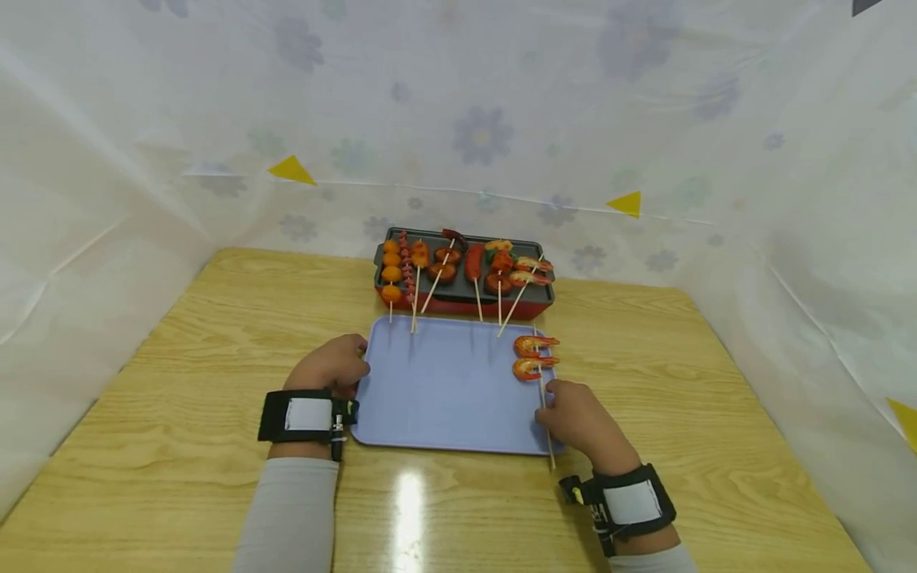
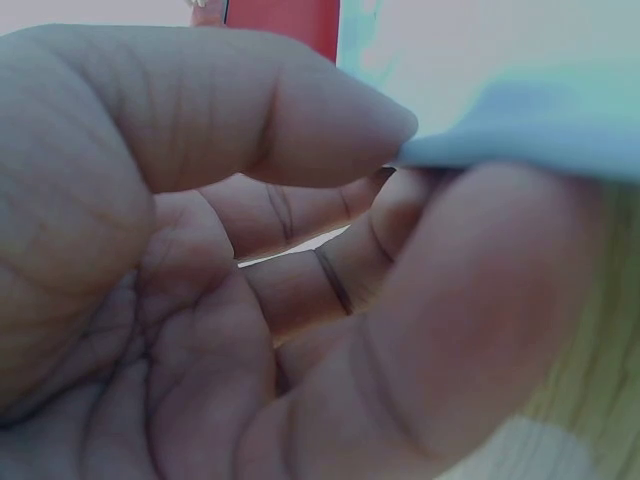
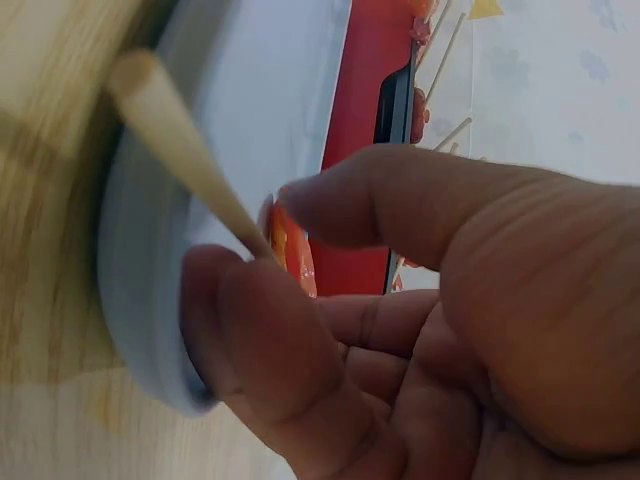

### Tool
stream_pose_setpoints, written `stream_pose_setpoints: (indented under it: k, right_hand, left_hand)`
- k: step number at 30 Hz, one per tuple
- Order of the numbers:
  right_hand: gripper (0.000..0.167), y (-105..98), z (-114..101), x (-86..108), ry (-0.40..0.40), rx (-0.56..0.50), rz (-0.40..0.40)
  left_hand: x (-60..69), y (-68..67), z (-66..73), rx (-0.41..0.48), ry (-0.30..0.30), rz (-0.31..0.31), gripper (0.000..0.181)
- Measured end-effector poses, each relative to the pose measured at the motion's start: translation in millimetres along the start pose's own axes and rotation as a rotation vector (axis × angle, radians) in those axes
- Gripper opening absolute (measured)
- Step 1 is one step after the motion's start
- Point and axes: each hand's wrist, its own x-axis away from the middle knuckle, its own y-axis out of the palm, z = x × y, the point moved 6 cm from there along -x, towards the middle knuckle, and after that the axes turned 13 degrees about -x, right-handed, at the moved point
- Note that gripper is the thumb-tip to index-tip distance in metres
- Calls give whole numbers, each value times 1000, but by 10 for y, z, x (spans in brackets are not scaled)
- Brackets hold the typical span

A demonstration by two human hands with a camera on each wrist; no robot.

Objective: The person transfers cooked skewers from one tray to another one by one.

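Note:
A pale lilac tray (image 1: 444, 390) lies on the table in front of the person. At its left edge, the left hand (image 1: 333, 366) pinches the rim between thumb (image 2: 330, 120) and fingertips. Along the tray's right edge runs a shrimp skewer (image 1: 536, 368) with two orange shrimp near its far end; its bare stick points toward the person. The right hand (image 1: 576, 418) has thumb (image 3: 350, 200) and curled fingers on either side of this stick (image 3: 190, 150), close to the tray's rim. How firmly the stick is pinched is partly hidden by the fingers.
Behind the tray stands a red and black toy grill (image 1: 466, 306) bearing several food skewers, including orange balls (image 1: 391, 273), a sausage (image 1: 474, 261) and more shrimp (image 1: 530, 278). Some sticks jut over the tray's far edge. Flower-patterned sheeting (image 1: 480, 135) walls the wooden table (image 1: 680, 382).

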Motion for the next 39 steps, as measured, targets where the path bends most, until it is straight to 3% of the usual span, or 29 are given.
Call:
stream_pose_setpoints:
  k: [4,7,10,14,25,36,39]
  right_hand:
    - [43,-68,-43,15,-43,19,76]
    - [51,-126,-117,28,-176,66,164]
    - [73,-123,-178,46,-278,178,219]
    - [99,-59,-223,59,-293,312,238]
    - [99,-91,-316,-48,-318,297,291]
    - [77,-245,-415,-306,-404,235,373]
    - [75,-296,-476,-373,-470,240,425]
  left_hand:
    - [4,0,-4,10,-5,1,54]
    - [18,0,-7,14,-10,3,55]
    - [29,0,-11,15,-13,3,55]
    - [34,2,-23,25,-18,6,55]
    - [32,15,-26,28,-23,2,53]
    - [8,1,2,22,-10,3,55]
    - [11,3,5,33,-21,-3,56]
